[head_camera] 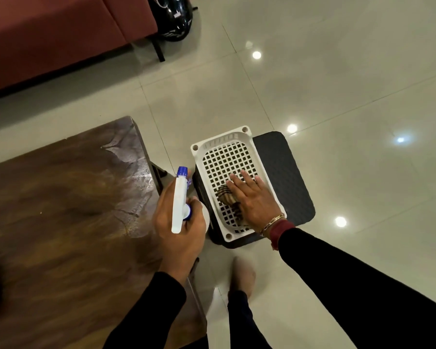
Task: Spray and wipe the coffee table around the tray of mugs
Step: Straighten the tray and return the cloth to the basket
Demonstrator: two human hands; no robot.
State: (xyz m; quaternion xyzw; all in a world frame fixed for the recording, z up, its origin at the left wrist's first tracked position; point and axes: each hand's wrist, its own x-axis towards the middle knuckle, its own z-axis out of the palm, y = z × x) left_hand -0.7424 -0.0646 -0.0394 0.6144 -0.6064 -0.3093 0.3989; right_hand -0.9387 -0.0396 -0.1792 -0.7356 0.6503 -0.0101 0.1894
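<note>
The left hand (180, 222) is gripping a white spray bottle (179, 201) beside the counter (61, 197); the right hand (253, 197), fingers spread, is pressing a striped cloth (228, 197) in a white basket (237, 147).

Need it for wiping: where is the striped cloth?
Right of the brown coffee table, in the white perforated plastic basket, under the right hand.

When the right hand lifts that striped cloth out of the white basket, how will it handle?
Probably floppy: the striped cloth lies bunched under the right hand. Likely light, since the hand presses it flat easily. It might snag slightly on the white basket, whose floor is an open grid.
</note>
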